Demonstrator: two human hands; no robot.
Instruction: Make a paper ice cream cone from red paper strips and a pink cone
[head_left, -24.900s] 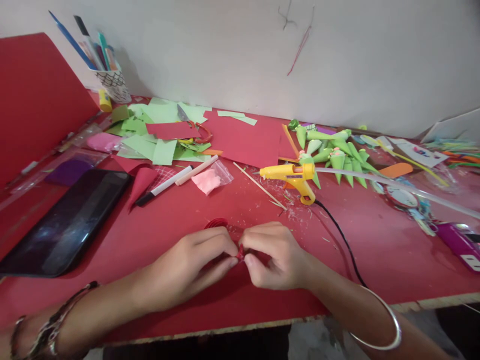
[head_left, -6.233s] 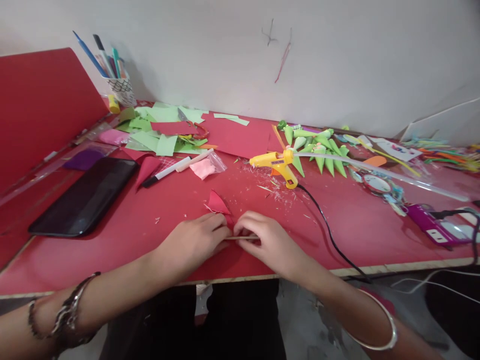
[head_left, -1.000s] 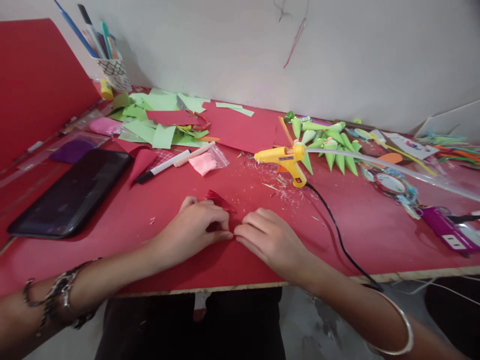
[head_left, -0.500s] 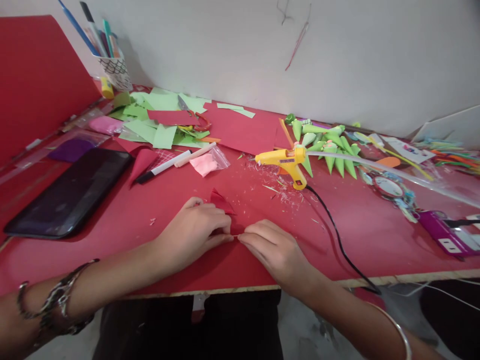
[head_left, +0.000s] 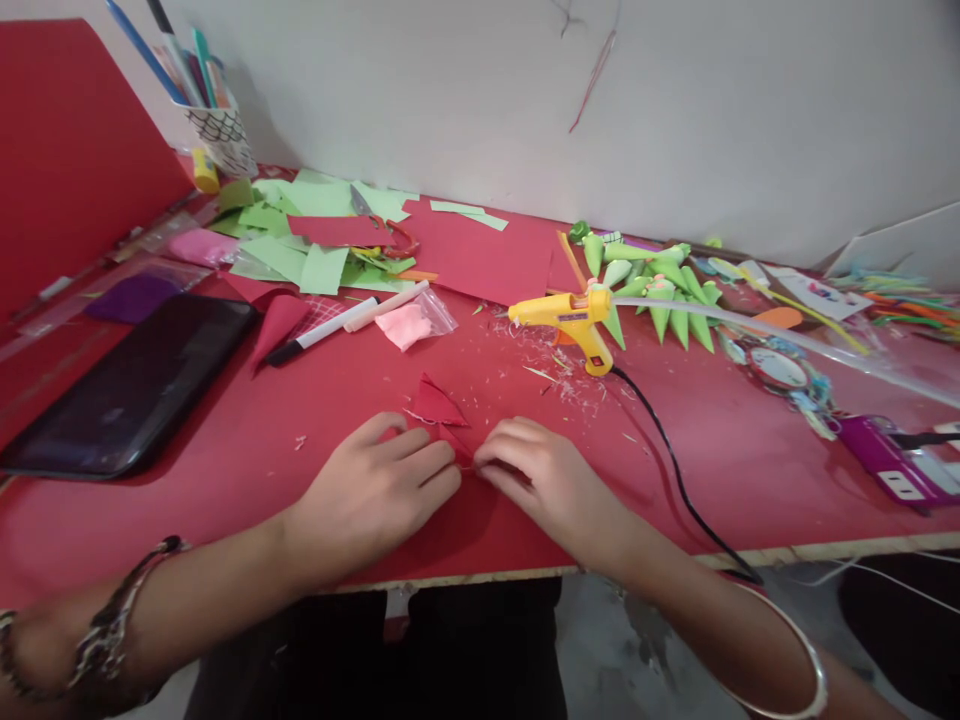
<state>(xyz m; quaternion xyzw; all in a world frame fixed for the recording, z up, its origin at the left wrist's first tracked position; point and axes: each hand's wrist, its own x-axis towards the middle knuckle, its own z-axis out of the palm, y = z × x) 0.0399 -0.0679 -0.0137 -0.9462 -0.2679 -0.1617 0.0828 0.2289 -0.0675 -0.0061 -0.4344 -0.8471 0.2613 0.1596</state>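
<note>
My left hand (head_left: 375,485) rests low over the red tabletop with its fingers curled; what they hold, if anything, is hidden. Close by on the right, my right hand (head_left: 547,480) pinches at the tip of something thin and red that I cannot make out. Just beyond the fingers lies a small folded piece of red paper (head_left: 439,402). A yellow glue gun (head_left: 570,322) lies further back to the right, its black cord running toward the front edge.
At the left lie a black phone (head_left: 135,385), a marker (head_left: 322,330) and a red paper cone (head_left: 276,325). Green paper scraps (head_left: 322,268) and scissors (head_left: 401,240) are behind. Green cones (head_left: 679,300) stand back right, near a purple power strip (head_left: 896,460).
My left hand has drawn slightly left and down, away from my right fingertips. More of the folded red paper shows. The view has shifted a little.
</note>
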